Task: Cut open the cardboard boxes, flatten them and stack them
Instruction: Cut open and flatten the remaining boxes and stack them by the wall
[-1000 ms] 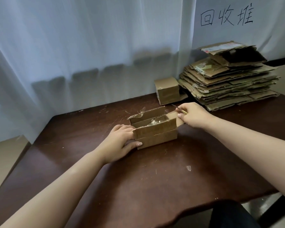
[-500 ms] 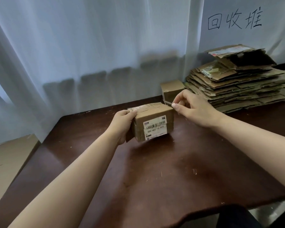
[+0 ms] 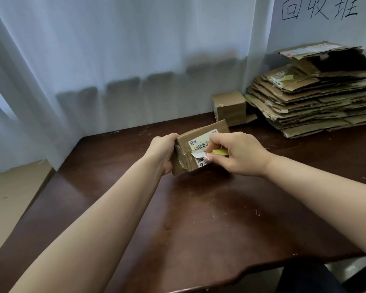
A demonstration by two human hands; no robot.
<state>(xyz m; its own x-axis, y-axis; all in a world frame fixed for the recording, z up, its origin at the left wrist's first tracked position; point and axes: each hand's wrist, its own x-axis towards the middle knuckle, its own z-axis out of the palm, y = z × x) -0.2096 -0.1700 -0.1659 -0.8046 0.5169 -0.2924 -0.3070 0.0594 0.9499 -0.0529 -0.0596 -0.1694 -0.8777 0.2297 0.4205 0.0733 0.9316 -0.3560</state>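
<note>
Pale curtains hang behind our dark wooden desk (image 3: 199, 218), and at its far right corner sits the stack of flattened cardboard (image 3: 317, 102) with a second small box (image 3: 229, 107) just beside it. We hold the small cardboard box (image 3: 195, 149) tilted above the desk, near its back edge, labelled face toward us. Our left hand (image 3: 163, 153) is curled round the box's left end, and our right hand (image 3: 237, 153) is closed on a yellow cutter (image 3: 219, 152), its tip at the tape seam that crosses the white shipping label (image 3: 202, 144). The blade itself is too small to make out. We judge the risk here to lie in the grip: the box is in the air with nothing under it, so a hard push on the cutter could turn it in our left hand and let the tip skid off the glossy tape toward those fingers, which sit close to the line of the cut. Tape already wrinkled at the left corner could also snag the tip and tear the cardboard rather than slit it cleanly.
</note>
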